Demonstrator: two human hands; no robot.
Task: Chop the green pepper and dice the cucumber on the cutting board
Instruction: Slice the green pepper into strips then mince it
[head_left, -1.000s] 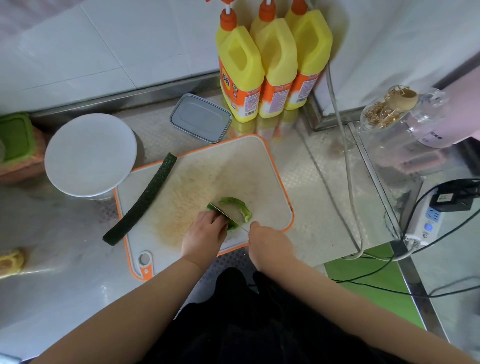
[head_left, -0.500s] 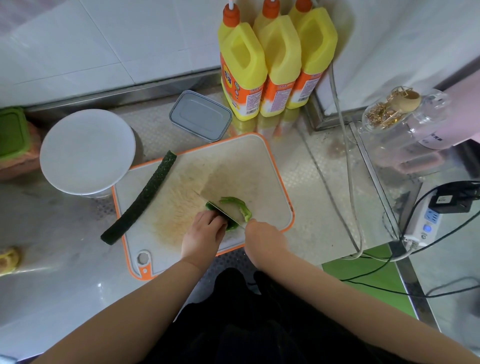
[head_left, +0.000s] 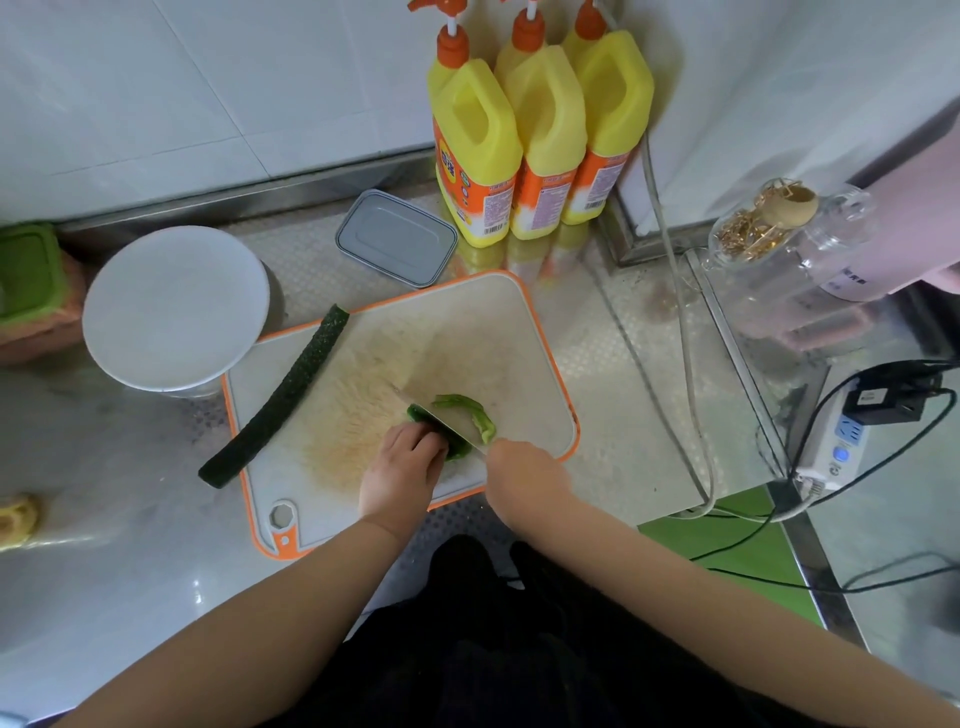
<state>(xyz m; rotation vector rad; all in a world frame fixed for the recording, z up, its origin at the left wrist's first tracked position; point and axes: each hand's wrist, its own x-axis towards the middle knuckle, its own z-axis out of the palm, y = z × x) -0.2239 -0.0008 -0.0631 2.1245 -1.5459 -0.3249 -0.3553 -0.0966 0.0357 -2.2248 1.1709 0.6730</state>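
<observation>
Biggest thing here is the steel counter filling most of the view, and sitting on it dead center is the cutting board, white with an orange rim, turned a bit so one corner points toward 3 o'clock. At 9 o'clock from the board there's a round white plate whose edge overlaps the board's far-left corner. Up at 12 o'clock three yellow detergent bottles with orange pumps stand against the wall tiles, with a grey lidded container just beside them on the left. Over at 3 o'clock a white power strip with cables lies well apart from the board. The cucumber is a long dark strip lying diagonally on the board's left side, its near end poking off the edge onto the counter. The left hand has its fingers curled and pressed together on top of the green pepper, which sits at the board's near edge around 6 o'clock. The right hand is wrapped round the handle of the knife, blade down into the pepper, with a cut pepper strip curled just past the blade.
</observation>
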